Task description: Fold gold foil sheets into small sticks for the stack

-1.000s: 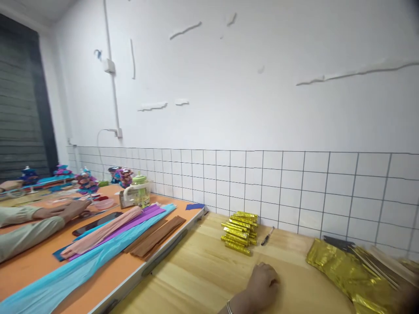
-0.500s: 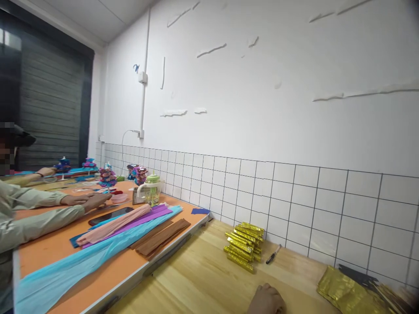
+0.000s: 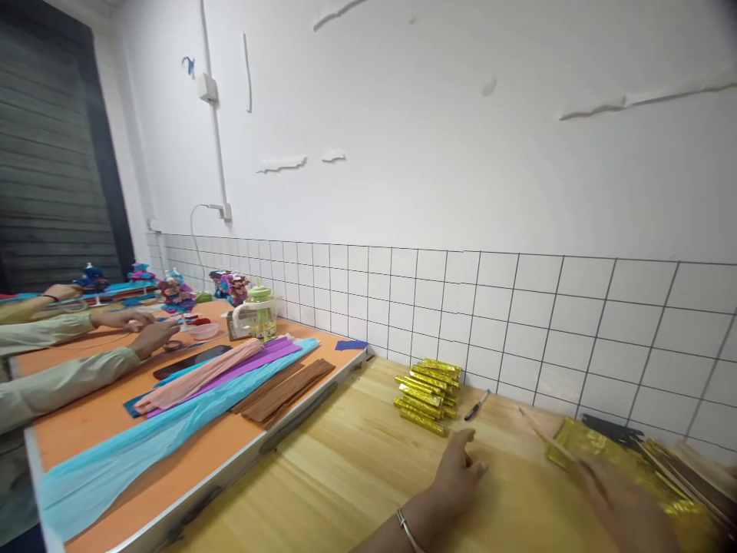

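My left hand (image 3: 461, 475), with a thin bangle at the wrist, rests on the light wooden table (image 3: 345, 476); its fingers lie loosely apart and hold nothing. Just beyond it are a stack of folded gold foil strips (image 3: 426, 394) and a dark pen (image 3: 477, 405). My right hand (image 3: 625, 511) is low at the right and smeared by motion, over crumpled gold foil sheets (image 3: 613, 453). A thin pale stick (image 3: 546, 438) runs up-left from that hand; I cannot make out the grip.
An orange table (image 3: 86, 426) adjoins on the left, bearing long blue (image 3: 143, 453), pink (image 3: 201, 378) and brown (image 3: 285, 395) crepe paper strips, a phone (image 3: 190, 361) and a green-lidded bottle (image 3: 257, 315). Another person's sleeved arms and hands (image 3: 150, 336) work there. A tiled wall stands behind.
The view has tilted down and right. My left hand has slid forward with its fingers spread, and my right hand has come into view over the gold foil.
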The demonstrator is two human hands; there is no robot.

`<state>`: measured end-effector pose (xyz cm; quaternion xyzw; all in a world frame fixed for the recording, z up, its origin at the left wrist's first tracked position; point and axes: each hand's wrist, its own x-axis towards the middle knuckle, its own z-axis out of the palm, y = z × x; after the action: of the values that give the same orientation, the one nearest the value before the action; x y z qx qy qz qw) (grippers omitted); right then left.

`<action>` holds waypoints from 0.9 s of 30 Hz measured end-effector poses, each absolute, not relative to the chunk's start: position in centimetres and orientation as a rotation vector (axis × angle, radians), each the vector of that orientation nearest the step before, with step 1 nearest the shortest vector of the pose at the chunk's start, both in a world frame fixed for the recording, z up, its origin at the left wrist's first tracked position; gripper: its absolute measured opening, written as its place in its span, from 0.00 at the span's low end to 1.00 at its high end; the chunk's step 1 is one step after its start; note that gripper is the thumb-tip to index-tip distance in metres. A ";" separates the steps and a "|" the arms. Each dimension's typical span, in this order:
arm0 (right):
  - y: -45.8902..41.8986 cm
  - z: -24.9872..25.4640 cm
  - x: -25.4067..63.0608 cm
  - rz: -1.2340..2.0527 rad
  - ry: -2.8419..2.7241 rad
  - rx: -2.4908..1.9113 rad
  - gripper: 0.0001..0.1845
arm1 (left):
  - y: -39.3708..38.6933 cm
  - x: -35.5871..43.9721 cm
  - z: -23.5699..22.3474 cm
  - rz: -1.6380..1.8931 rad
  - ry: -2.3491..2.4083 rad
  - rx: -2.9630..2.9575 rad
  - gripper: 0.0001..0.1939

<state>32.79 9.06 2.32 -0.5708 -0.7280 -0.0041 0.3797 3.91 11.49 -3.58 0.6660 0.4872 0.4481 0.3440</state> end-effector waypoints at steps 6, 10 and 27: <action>7.7 -2.2 26.7 0.023 -2.283 -1.357 0.17 | 11.6 2.6 -2.7 1.253 1.298 1.981 0.36; 7.4 -2.3 26.2 0.083 -2.309 -1.322 0.19 | 11.0 2.1 -2.0 1.033 1.186 2.339 0.27; 8.1 -2.7 26.7 0.731 -1.843 -1.284 0.20 | 11.1 0.6 -1.0 0.826 1.100 2.167 0.16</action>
<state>26.74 8.15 -2.70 -0.5029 -0.7217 0.2863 0.3799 0.63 11.08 -0.95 0.8097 0.4108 0.3085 0.2836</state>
